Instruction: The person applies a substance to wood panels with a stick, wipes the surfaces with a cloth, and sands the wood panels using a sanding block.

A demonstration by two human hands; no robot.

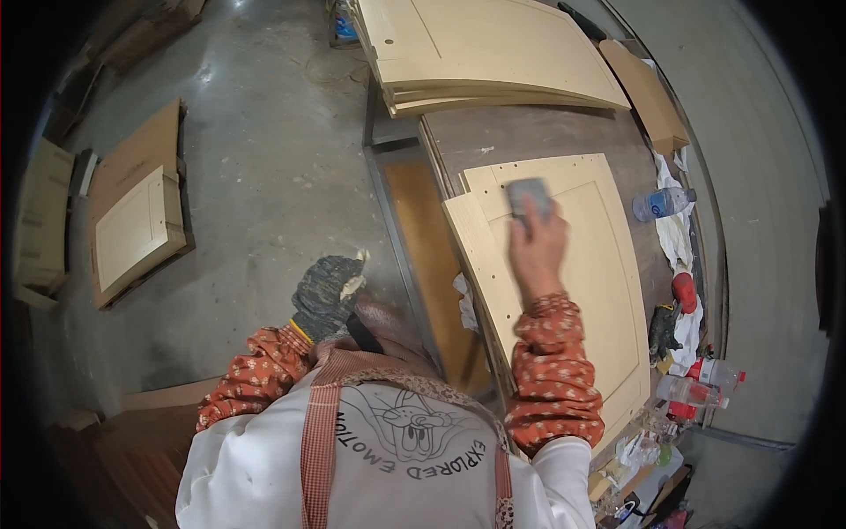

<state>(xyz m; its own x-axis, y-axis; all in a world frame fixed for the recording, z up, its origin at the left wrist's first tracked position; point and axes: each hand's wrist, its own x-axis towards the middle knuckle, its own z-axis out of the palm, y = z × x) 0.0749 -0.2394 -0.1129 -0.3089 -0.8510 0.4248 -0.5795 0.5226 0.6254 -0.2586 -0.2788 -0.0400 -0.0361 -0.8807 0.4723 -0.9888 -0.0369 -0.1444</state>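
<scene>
My bare right hand grips a grey sanding block and presses it to the upper left part of a cream cabinet door panel. Both the block and the fingertips are slightly blurred. The panel has a recessed centre and small dark holes along its edges, and it lies on a brown worktable. My left hand, in a dark grey work glove with a yellow cuff, is curled near my waist, away from the table. Something off-white shows at its fingers; I cannot make out what it is.
More cream panels are stacked at the table's far end. Along the right edge lie a cardboard box, a water bottle, white paper, a dark glove and several bottles. Another panel lies on cardboard at floor left.
</scene>
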